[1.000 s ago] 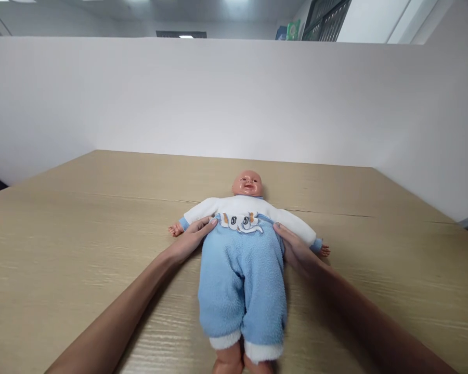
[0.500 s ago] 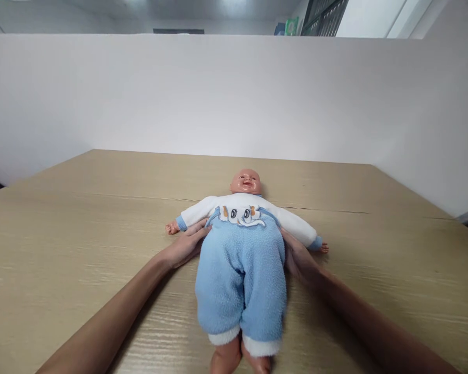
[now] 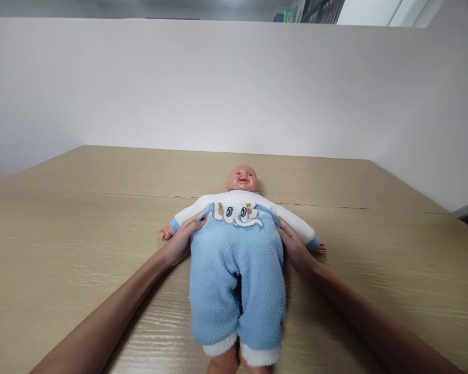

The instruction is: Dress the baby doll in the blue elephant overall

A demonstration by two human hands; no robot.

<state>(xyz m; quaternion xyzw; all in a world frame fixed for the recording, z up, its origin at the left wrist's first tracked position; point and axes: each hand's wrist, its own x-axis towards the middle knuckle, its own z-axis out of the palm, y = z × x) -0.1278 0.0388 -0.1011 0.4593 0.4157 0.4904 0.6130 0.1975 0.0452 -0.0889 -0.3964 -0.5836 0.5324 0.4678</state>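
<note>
A baby doll [image 3: 237, 249] in a fluffy blue and white outfit lies on its back on the wooden table, head toward the far side and legs toward me. An elephant face decorates its chest, and its arms spread out to both sides. My left hand [image 3: 183, 241] holds the doll's side under its arm at the left, fingertips at the blue strap. At the opposite side my right hand [image 3: 294, 246] grips the torso in the same way. Parts of the fingers of both hands are hidden against the outfit. The doll's feet run out of the lower edge of the view.
The light wood table [image 3: 81, 223] spreads out around the doll, with a seam across its far part. Behind it rises a white partition [image 3: 226, 88]. A green item [image 3: 290, 14] shows beyond its top edge.
The view has tilted down slightly. The doll's trousers look a little larger and nearer, with the legs lower in view. Both hands stay at its sides, the left one slightly further round the torso.
</note>
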